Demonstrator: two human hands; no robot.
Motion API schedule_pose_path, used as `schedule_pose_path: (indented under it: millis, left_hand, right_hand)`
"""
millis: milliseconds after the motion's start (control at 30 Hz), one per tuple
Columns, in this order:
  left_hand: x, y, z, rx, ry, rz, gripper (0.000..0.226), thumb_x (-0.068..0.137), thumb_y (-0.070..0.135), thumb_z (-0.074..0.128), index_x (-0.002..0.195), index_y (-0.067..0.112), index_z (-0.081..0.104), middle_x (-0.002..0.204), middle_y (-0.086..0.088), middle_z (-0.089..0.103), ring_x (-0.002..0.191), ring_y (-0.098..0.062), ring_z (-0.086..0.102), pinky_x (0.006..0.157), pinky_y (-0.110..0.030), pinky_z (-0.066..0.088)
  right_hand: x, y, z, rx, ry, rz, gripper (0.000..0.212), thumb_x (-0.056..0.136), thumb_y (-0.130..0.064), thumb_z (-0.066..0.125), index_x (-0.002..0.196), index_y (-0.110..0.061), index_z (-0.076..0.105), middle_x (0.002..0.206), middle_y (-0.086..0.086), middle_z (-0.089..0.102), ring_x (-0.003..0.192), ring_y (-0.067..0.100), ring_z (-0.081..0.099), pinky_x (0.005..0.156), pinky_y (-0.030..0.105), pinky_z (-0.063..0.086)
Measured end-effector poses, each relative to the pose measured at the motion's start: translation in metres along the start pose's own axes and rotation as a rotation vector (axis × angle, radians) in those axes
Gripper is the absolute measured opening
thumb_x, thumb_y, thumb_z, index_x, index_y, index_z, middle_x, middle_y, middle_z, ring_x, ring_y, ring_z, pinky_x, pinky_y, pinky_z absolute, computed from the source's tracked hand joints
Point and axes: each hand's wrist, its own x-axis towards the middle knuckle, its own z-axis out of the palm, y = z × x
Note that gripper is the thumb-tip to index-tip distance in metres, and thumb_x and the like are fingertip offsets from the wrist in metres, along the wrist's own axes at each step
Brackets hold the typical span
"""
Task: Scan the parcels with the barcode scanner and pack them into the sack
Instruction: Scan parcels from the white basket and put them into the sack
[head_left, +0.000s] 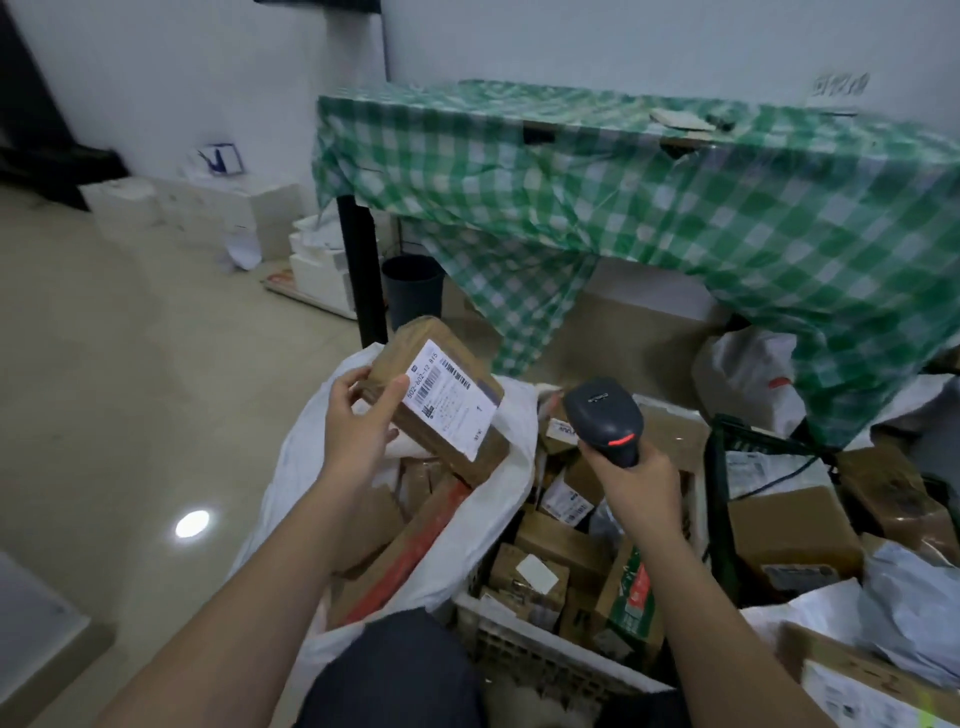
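My left hand (358, 421) grips a brown cardboard parcel (441, 364) by its left end, its white barcode label facing up. The parcel hangs above the open white sack (498, 525), which holds several brown parcels. My right hand (639, 478) grips the handle of a black barcode scanner (605, 415), whose head points away toward the table. The scanner is to the right of the parcel, a short gap apart. Under the scanner, a white slatted crate (524, 649) holds several loose parcels.
A table draped in a green checked cloth (675, 208) stands behind, its black leg (361, 270) near the sack. More boxes and plastic mailers (904, 618) pile at the right. White boxes and a dark bin (413, 288) sit on the tiled floor at the left.
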Motion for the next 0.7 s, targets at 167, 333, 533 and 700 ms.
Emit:
schedule_pose_path:
  millis: [167,333,533,700]
  left_hand:
    - [0.023,-0.034,-0.057,0.156,0.114,-0.097,0.052,0.082,0.034,0.075,0.124,0.024,0.045,0.116,0.001,0.052,0.093,-0.014,0.06,0.075,-0.034,0.055]
    - [0.053,-0.097,-0.079,0.396,0.112,-0.22,0.066,0.078,0.03,0.079,0.131,0.012,0.045,0.12,-0.006,0.054,0.1,-0.023,0.056,0.084,-0.035,0.051]
    - [0.097,-0.151,-0.063,0.546,-0.047,-0.051,0.06,0.074,0.038,0.081,0.124,0.023,0.052,0.132,-0.002,0.053,0.115,-0.015,0.054,0.098,-0.033,0.047]
    - [0.119,-0.198,-0.039,1.038,-0.418,-0.102,0.06,0.089,0.051,0.045,0.143,0.024,0.04,0.149,-0.013,0.031,0.139,-0.031,0.018,0.116,-0.034,0.017]
  right_hand:
    - [0.009,0.006,0.036,-0.102,-0.018,0.012,0.02,0.08,-0.028,0.076,0.081,-0.011,0.064,0.078,0.011,0.069,0.078,0.026,0.063,0.071,0.037,0.048]
    - [0.02,0.012,0.066,-0.118,-0.086,0.004,0.022,0.081,-0.024,0.076,0.072,-0.013,0.059,0.069,0.006,0.063,0.068,0.018,0.057,0.067,0.033,0.043]
    - [0.043,0.022,0.086,-0.117,-0.083,0.046,0.024,0.082,-0.024,0.075,0.069,-0.019,0.056,0.066,-0.001,0.06,0.065,0.008,0.054,0.069,0.031,0.044]
    - [0.051,0.032,0.093,-0.155,-0.082,-0.008,0.025,0.081,-0.023,0.076,0.077,-0.002,0.063,0.063,0.002,0.059,0.058,0.006,0.052,0.052,0.018,0.037]
